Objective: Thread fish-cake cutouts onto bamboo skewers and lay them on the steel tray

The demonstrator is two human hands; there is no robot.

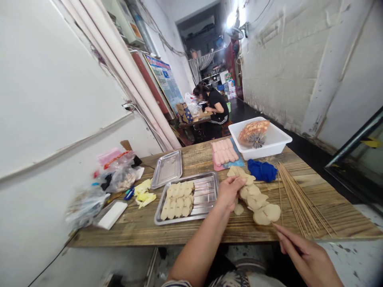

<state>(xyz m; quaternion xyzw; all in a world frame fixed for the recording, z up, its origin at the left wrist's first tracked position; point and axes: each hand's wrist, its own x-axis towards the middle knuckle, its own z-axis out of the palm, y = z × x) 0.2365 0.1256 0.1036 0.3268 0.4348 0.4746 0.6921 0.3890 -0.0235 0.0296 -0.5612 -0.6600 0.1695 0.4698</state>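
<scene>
My left hand [231, 193] is closed, thumb and fingers pinching a thin, round, pale beige slice [249, 180] at the upper end of a row of such slices. My right hand [305, 253] is closed on the lower end of a bamboo skewer [273, 224]. Its shaft shows across the nearest slice [266, 214]; the rest of it is hidden. More loose slices [238, 209] lie beside my left wrist. Left of my forearm, a metal tray [206, 203] holds skewers of similar slices [177, 206] in two rows.
Bare bamboo skewers [299, 199] fan out at right. Behind are a blue cloth [262, 170], a pack of pink sausages [224, 152] and a white tub [279, 140] holding a bagged bundle. Another metal tray [167, 169] and plastic bags [86, 205] stand left. A person [220, 103] sits farther back.
</scene>
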